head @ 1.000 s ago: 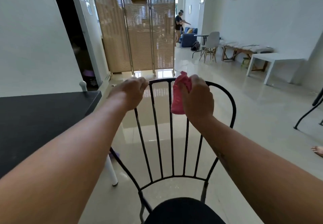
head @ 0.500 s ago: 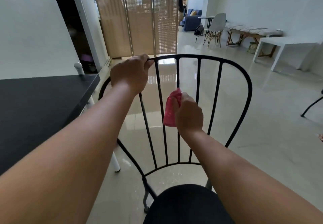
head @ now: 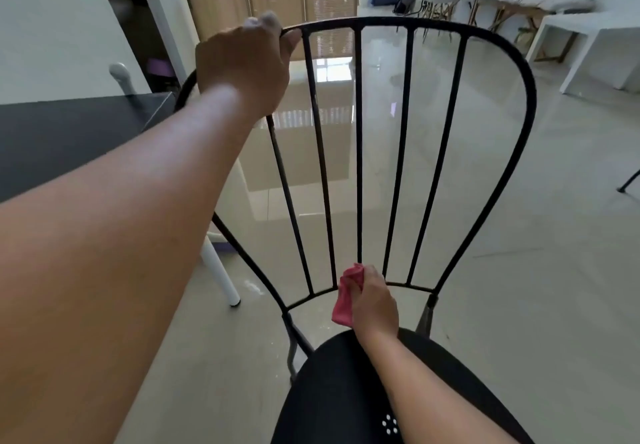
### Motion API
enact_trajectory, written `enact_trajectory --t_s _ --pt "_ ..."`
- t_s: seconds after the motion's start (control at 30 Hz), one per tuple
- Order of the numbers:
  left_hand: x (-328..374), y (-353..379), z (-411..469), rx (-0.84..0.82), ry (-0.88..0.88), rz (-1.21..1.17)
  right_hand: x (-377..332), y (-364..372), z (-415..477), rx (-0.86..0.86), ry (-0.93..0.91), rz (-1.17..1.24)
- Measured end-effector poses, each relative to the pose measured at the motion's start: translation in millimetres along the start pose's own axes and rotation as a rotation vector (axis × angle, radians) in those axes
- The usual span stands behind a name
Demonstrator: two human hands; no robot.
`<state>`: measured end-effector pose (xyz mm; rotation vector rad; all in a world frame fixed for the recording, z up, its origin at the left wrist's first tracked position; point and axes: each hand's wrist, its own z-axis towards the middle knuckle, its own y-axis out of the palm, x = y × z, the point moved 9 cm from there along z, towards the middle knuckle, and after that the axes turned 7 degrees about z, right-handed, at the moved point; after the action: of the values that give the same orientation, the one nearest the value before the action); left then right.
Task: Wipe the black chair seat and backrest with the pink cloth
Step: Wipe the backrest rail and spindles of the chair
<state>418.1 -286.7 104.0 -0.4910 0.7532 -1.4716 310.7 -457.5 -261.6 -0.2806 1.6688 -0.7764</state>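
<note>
No readable text, labels, brands or numbers anywhere I look. Only mark: a small cluster of white dots on my black chair seat [head: 346,391], near its front edge, and that's a pattern, not lettering.
</note>
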Motion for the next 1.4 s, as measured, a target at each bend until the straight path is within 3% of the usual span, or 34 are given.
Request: enact_trajectory --t_s 0.13,0.27,0.5,0.67,0.83,0.93,1.07,1.4 --pt "0 -3 0 -0.011 -0.012 0.019 -8 -5 6 -0.02 -0.002 0.031" --pt "3 -13 -10 0.016 -0.007 0.026 -50 -37 8 0.029 -0.135 0.06" --pt "7 -36 -28 -0.029 -0.019 -0.005 -194 -139 11 0.202 -0.475 0.159" --pt "6 -53 -42 -0.079 -0.018 -0.038 -277 -201 24 0.247 -0.45 0.184" --pt "0 -60 -51 -0.205 0.053 -0.178 -278 -222 0 0.354 -0.431 0.296" --pt "-26 -52 -67 -0.27 -0.035 -0.238 -287 -232 -30 0.419 -0.598 0.305" --pt "-43 -46 -82 -0.264 -0.158 -0.295 -306 -217 -44 0.366 -0.708 0.201" --pt "-47 -42 -74 -0.092 -0.174 -0.261 -296 -169 -16 0.316 -0.534 0.216"
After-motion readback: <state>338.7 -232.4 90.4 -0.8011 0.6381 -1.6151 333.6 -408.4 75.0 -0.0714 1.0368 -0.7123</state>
